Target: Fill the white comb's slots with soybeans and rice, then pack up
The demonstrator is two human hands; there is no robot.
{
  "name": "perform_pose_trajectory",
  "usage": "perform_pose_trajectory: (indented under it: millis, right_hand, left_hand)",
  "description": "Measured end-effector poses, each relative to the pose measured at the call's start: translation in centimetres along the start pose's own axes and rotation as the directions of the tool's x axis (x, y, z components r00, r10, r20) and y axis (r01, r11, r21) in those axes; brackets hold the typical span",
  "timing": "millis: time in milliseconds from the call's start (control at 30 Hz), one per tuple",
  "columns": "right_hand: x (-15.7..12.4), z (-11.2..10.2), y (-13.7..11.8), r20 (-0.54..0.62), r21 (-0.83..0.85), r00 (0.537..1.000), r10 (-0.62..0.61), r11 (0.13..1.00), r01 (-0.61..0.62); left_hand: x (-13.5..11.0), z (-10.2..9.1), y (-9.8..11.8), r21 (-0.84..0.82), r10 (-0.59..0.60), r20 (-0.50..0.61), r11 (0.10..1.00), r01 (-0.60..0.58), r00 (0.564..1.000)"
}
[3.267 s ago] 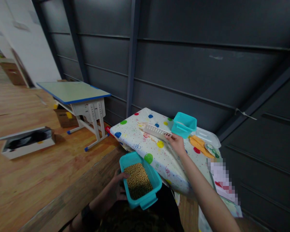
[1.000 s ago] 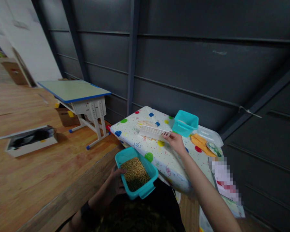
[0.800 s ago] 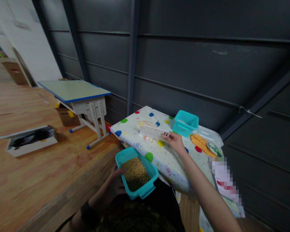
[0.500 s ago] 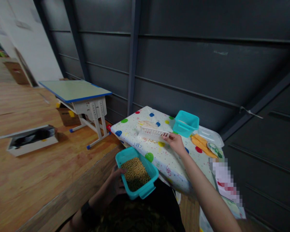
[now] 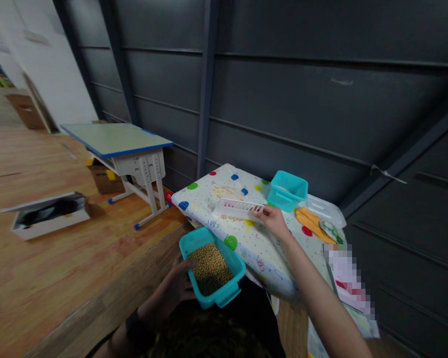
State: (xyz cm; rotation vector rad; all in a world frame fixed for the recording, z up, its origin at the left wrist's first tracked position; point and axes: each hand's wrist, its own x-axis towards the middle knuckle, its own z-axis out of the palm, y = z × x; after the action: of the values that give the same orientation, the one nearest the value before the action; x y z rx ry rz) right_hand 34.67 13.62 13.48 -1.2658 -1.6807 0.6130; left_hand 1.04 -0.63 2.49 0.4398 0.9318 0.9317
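My left hand (image 5: 179,283) grips the near-left side of a teal tub (image 5: 236,263) filled with tan beans (image 5: 210,268), held just below the table's near edge. My right hand (image 5: 273,221) reaches over the dotted tablecloth (image 5: 246,243) and pinches the right end of a long white slotted tray (image 5: 236,208), which lies nearly flat on the cloth with its open top facing up. An empty teal tub (image 5: 286,191) stands just behind that hand.
A clear lid (image 5: 326,209), an orange cloth (image 5: 309,221) and a small patterned dish (image 5: 330,231) lie at the table's far right. Papers (image 5: 349,283) hang off its right edge. A blue-edged desk (image 5: 115,141) and a white box (image 5: 45,214) stand on the wooden floor to the left.
The white slotted tray has tipped from leaning on edge to lying flatter with its slots upward. The bean tub in my left hand sits slightly higher and closer to the table edge.
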Motion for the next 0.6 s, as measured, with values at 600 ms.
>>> perform_pose_trajectory:
  millis: [600]
  right_hand:
    - [0.86, -0.76, 0.56, 0.017, -0.015, 1.0, 0.011, 1.0, -0.011]
  left_hand:
    - [0.24, -0.4, 0.07, -0.014, -0.022, 0.012, 1.0, 0.022, 1.0]
